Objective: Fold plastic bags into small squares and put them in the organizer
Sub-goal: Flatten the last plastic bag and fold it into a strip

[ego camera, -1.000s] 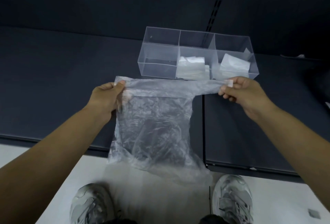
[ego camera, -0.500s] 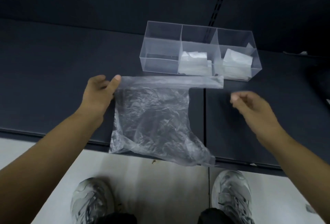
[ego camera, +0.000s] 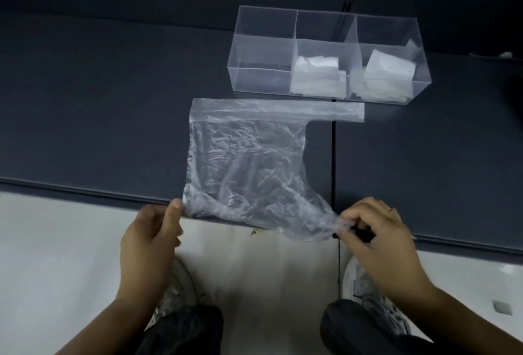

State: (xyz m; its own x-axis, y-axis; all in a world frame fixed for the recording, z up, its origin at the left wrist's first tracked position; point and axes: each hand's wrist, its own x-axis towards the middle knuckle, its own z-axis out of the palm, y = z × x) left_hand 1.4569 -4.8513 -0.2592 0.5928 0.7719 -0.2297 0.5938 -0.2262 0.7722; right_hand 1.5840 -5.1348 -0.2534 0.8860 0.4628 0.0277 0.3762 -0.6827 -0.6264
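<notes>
A clear crinkled plastic bag (ego camera: 249, 162) lies flat on the dark table (ego camera: 99, 105), its handle strip stretching right along the far edge and its near edge hanging over the table's front. My left hand (ego camera: 152, 238) pinches the bag's near left corner. My right hand (ego camera: 373, 233) pinches the bunched near right corner. Behind the bag stands a clear three-compartment organizer (ego camera: 263, 51). Its left compartment holds nothing, while folded white bags (ego camera: 317, 74) fill the middle and right compartments.
The table's front edge (ego camera: 85, 193) runs across the view, with a seam (ego camera: 333, 167) dividing two panels. Below it is pale floor (ego camera: 56, 255) with my two shoes (ego camera: 368, 289) and dark trouser legs. A dark wall rises behind the organizer.
Both hands let go of the bag's far handle edge, which now lies on the table, and came down to grasp the near corners at the table's front.
</notes>
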